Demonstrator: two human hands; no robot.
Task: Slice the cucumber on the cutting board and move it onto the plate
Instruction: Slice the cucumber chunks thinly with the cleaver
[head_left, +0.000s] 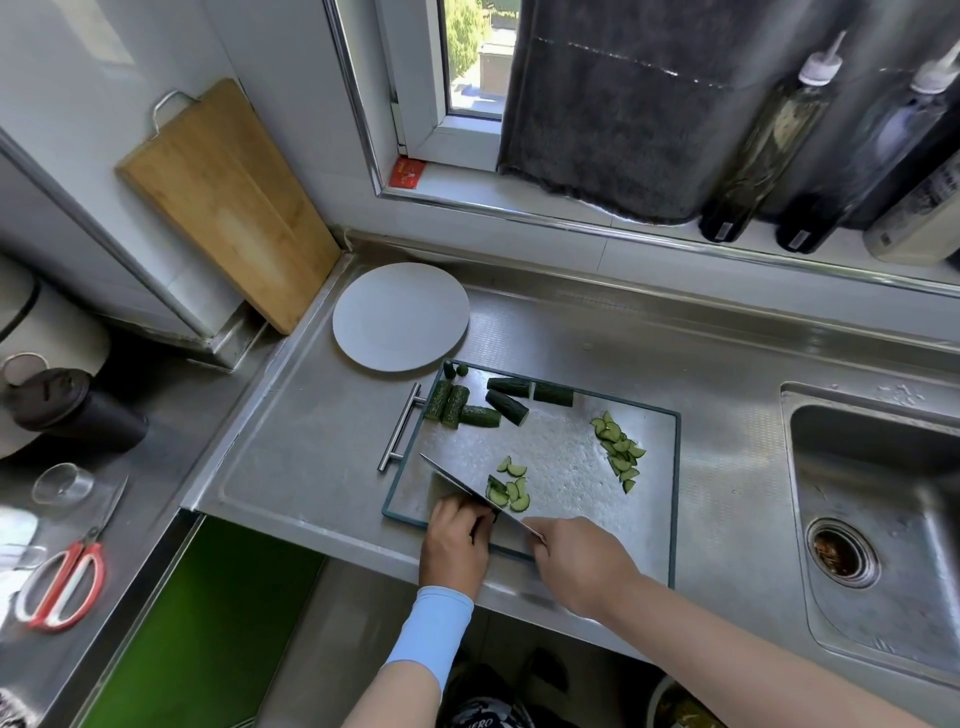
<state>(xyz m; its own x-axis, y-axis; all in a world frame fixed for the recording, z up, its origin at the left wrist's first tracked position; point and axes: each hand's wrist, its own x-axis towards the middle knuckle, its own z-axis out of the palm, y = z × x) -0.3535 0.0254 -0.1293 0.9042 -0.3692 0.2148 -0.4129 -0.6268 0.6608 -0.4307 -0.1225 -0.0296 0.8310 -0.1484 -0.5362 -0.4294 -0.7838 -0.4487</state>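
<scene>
Cucumber pieces, unsliced, lie in short dark-green lengths along the far edge of the steel cutting board, which sits on a stainless counter beside the sink. A row of half-moon slices lies toward the board's right side, and a smaller cluster of slices lies just beside the knife. The right hand wraps its fingers around the knife's handle, the blade angled across the board's near left corner. The left hand has its fingers curled, knuckles close to the blade's left face; whether they hold a piece cannot be told. The white plate stands just beyond the board's far left corner and holds no cucumber.
</scene>
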